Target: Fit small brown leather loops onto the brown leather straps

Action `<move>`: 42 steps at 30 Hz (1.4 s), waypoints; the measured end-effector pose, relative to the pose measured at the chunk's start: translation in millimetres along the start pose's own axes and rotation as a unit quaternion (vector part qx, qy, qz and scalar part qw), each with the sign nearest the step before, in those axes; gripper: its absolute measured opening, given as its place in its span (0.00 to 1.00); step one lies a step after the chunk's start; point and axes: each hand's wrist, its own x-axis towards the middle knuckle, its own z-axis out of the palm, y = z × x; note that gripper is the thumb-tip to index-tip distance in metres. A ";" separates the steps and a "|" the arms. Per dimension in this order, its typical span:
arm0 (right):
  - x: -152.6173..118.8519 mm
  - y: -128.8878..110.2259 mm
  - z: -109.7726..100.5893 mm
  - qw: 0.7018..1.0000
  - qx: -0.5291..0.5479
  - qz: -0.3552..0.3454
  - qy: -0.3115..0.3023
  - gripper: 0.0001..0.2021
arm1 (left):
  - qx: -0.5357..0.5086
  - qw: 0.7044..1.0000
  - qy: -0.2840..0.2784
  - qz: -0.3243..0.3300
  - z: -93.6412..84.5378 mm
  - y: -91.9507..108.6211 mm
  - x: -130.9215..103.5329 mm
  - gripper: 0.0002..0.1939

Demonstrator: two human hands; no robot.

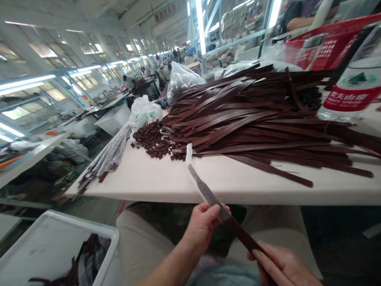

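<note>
At the bottom centre of the frame we hold one brown strap [238, 232] between both hands, below the near edge of the table [154, 180] and over our lap. Our left hand [204, 226] pinches it near the middle, thumb on top, while our right hand [282, 266], at the lower right, closes around the dark end; the two hands sit apart along its length, which keeps the strap taut and flat for a clear look. Its pale grey underside faces up along the far half, and a white tip [188, 154] rises toward the table edge. In the upper right half of the frame a big pile of straps [258, 115] lies fanned across the table, ends toward us, so single pieces come away easily. Just left of it sits a heap of small brown loops [153, 141], beside a white plastic bag [144, 111]. A bundle of greyish strips [107, 159] hangs over the table's left corner. At the lower left a white bin [47, 238] stands beside our knee with a few dark pieces inside, within easy reach of a drop. A bottle with a red label [354, 79] stands at the far right.
</note>
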 end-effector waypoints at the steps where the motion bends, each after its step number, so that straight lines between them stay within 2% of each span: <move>1: 7.8 -7.9 3.1 1.000 0.005 -0.011 0.014 0.30 | 0.011 1.000 -0.018 -0.009 3.8 -7.0 -2.7 0.17; 3: 24.7 -25.8 6.2 0.998 0.014 -0.041 0.045 0.29 | 0.028 0.997 -0.071 -0.029 9.4 -15.9 -6.1 0.19; 5: 37.8 -37.9 6.0 0.996 0.018 -0.073 0.056 0.28 | 0.019 0.995 -0.097 -0.033 11.1 -12.8 -3.6 0.21; 8: 45.2 -36.3 4.3 0.996 0.025 -0.085 0.032 0.26 | -0.052 0.998 -0.041 -0.004 9.8 13.4 13.8 0.23; 12: 44.4 -22.5 4.6 0.998 0.034 -0.055 0.020 0.26 | -0.098 0.994 0.048 -0.008 12.5 52.3 45.2 0.16; 15: 48.5 -29.7 4.6 0.997 0.019 -0.061 0.034 0.25 | -0.099 0.992 0.075 0.022 17.0 68.6 54.1 0.11; 20: 65.7 -69.0 5.2 0.992 -0.043 -0.113 0.041 0.23 | -0.127 0.978 0.097 0.131 11.9 95.3 39.5 0.09; 24: 79.1 -97.0 10.3 0.983 -0.093 -0.155 0.036 0.20 | -0.124 0.960 0.134 0.211 -3.8 113.6 18.9 0.11; 27: 82.7 -107.2 14.3 0.979 -0.106 -0.176 0.023 0.19 | -0.108 0.940 0.150 0.286 -18.6 118.3 0.2 0.14; 30: 78.5 -102.9 16.7 0.981 -0.096 -0.169 -0.023 0.18 | -0.099 0.915 0.178 0.348 -34.8 116.7 -19.4 0.17; 33: 70.7 -89.6 20.0 0.982 -0.104 -0.146 -0.066 0.19 | -0.086 0.907 0.199 0.362 -49.8 105.7 -37.0 0.18; 36: 67.7 -83.5 28.7 0.978 -0.118 -0.146 -0.091 0.21 | -0.065 0.931 0.193 0.303 -58.7 77.2 -50.8 0.17; 40: 76.3 -95.1 47.7 0.964 -0.132 -0.198 -0.120 0.20 | -0.015 0.967 0.170 0.190 -61.4 27.2 -65.4 0.13; 42: 81.1 -101.0 54.5 0.956 -0.134 -0.226 -0.133 0.19 | 0.030 0.974 0.150 0.170 -64.1 14.9 -71.5 0.11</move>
